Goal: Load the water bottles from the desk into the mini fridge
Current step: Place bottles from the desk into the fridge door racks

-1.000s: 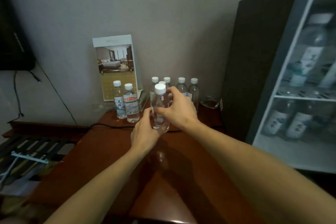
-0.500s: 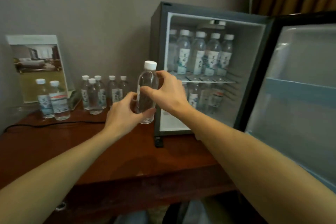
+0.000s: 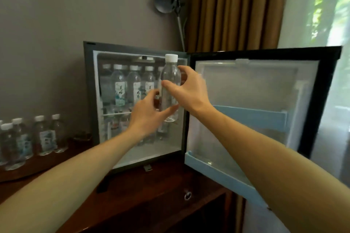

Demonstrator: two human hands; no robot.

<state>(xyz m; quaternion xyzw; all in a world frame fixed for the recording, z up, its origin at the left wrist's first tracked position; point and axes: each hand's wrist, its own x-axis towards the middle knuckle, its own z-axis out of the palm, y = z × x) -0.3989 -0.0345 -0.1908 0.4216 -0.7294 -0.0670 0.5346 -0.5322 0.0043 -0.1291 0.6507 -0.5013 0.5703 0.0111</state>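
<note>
A: Hands first. What are they doing?

B: Both hands grip one clear plastic water bottle with a white cap [image 3: 169, 89], upright, in the air in front of the open black mini fridge [image 3: 91, 89]. The right hand [image 3: 186, 91] pinches its middle between thumb and fingers. The left hand [image 3: 146, 114] wraps its lower part.

A: Where does the fridge stand?

B: On the dark brown wooden counter [image 3: 151, 193]. Its door [image 3: 255, 89] is swung wide to the right. Labelled bottles [image 3: 133, 85] line the upper shelf, with more below, blurred.

A: Anything left on the counter?

B: A cluster of white-capped water bottles [image 3: 44, 136] stands at the far left, well apart from the fridge.
</note>
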